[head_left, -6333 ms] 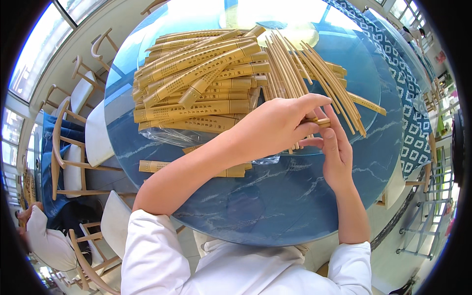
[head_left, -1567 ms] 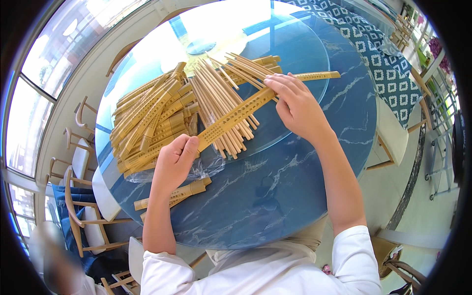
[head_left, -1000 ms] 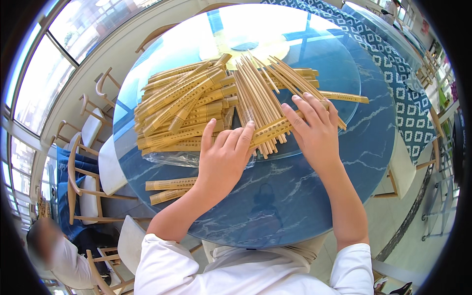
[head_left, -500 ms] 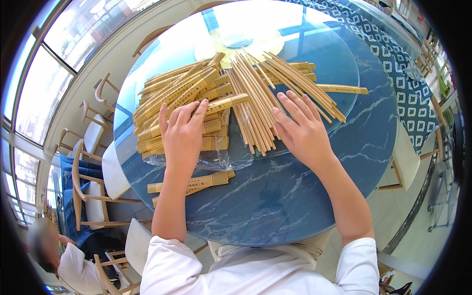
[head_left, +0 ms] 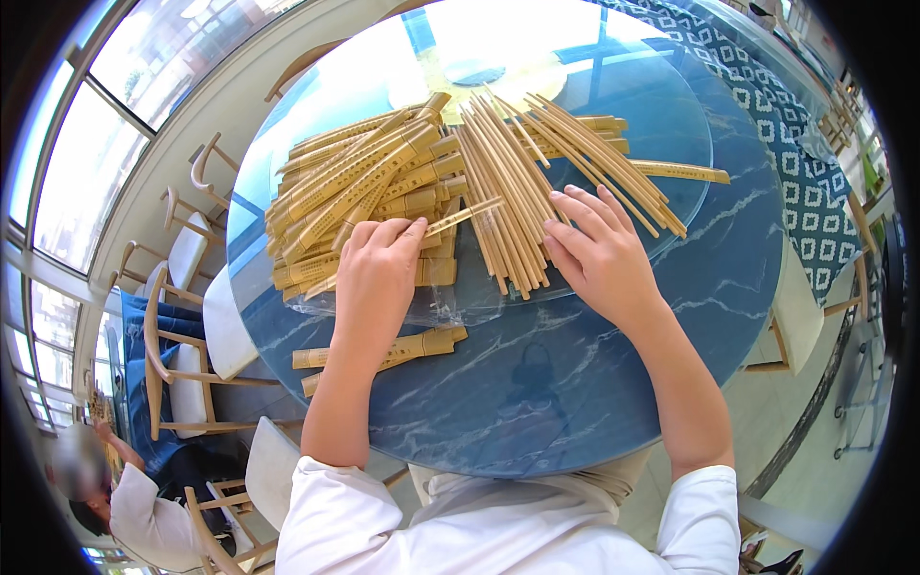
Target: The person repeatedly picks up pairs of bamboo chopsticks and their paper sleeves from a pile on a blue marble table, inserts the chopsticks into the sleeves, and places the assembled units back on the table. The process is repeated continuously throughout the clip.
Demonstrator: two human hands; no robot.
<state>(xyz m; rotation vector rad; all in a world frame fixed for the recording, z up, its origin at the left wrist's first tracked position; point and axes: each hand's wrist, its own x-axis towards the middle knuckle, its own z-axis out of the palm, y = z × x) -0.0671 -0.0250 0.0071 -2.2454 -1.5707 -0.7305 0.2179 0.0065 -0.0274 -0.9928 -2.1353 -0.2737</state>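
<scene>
Bigger stick pile [head_left: 513, 230] between hands [head_left: 376, 273] [head_left: 609, 268]

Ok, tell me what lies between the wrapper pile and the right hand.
Between the wrapper pile and right hand, the head view shows wooden sticks, plus one wrapper tip.

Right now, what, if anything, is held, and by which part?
The left hand seems to hold a slim wrapper short of its right end, grip hidden. The right hand holds nothing visible.

Bright daylight from windows [head_left: 81, 182], glare on tabletop [head_left: 585, 355], bent edges, perhaps soft
</scene>
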